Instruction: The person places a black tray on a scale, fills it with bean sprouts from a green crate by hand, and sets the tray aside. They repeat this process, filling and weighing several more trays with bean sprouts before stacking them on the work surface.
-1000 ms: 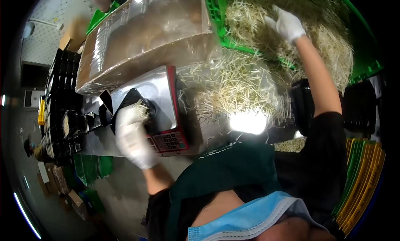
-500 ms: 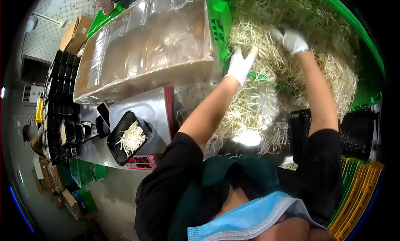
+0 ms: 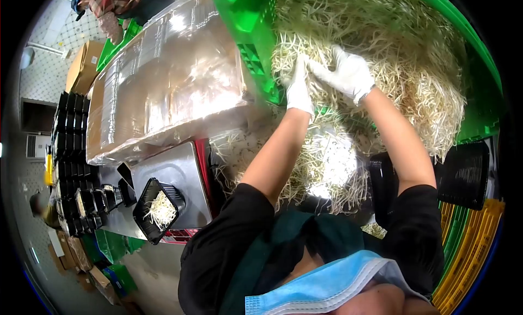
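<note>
Both seem closed on bean sprouts (image 3: 414, 70), upper centre: left hand (image 3: 298, 89), right hand (image 3: 348, 72). Light, brittle, tangled; scoop loose clumps gently.

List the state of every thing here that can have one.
left hand: gloved, fingers straight, pressed into the heap
right hand: gloved, fingers bent among the heap, grip unclear
bean sprouts: loose, heaped, some spilled below
green crate: full
black tray: on the scale, partly filled
scale: loaded, display hidden
cardboard box: covered in clear film
tray stacks: nested
</note>
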Tool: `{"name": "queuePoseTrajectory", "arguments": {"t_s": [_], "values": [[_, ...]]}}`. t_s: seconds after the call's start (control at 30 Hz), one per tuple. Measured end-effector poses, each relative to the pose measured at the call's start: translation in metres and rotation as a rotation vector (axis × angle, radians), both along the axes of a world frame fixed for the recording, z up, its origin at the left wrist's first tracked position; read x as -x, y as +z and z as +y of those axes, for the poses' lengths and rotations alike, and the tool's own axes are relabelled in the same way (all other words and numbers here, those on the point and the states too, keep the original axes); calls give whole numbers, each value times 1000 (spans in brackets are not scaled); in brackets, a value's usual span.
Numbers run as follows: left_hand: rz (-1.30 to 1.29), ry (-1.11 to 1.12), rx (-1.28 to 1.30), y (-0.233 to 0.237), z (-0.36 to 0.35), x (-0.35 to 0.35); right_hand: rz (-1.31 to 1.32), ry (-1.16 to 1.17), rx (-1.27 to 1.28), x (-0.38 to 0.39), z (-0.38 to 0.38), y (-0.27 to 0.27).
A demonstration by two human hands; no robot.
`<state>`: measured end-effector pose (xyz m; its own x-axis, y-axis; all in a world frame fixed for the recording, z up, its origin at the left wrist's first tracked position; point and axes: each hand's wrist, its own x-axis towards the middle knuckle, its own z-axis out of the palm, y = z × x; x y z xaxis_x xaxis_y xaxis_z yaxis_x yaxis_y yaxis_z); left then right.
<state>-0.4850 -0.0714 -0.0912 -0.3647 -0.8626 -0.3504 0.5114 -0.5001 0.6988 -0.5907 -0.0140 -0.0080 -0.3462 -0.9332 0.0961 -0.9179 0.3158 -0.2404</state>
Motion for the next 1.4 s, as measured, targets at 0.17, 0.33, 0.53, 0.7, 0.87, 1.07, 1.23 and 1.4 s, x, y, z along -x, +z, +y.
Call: {"name": "queuePoseTrajectory", "arguments": {"t_s": [0.17,0.33,0.53,0.7,0.87,1.07,1.23,1.4], "values": [[-112,65,-111,22,5,-7,-150,42,-297,12,-47,18],[224,-263,-4,12,-15,-14,-124,-110,-129,-20,-26,4],[209,38,61,20,38,-29,-166,-149,94,-43,26,-32],[130,-70,-28,38,113,-90,-264,29,209,-78,81,-4],[175,-217,-137,13,161,-172,-357,35,54,-143,136,-24],[205,-282,-235,-3,176,-262,-950,244,-579,-144,124,-23],[-11,-316,-238,3,189,-305,-594,94,-499,-154,50,23],[-122,-313,-287,-11,212,-323,-400,241,-657,-195,21,-14]]}}
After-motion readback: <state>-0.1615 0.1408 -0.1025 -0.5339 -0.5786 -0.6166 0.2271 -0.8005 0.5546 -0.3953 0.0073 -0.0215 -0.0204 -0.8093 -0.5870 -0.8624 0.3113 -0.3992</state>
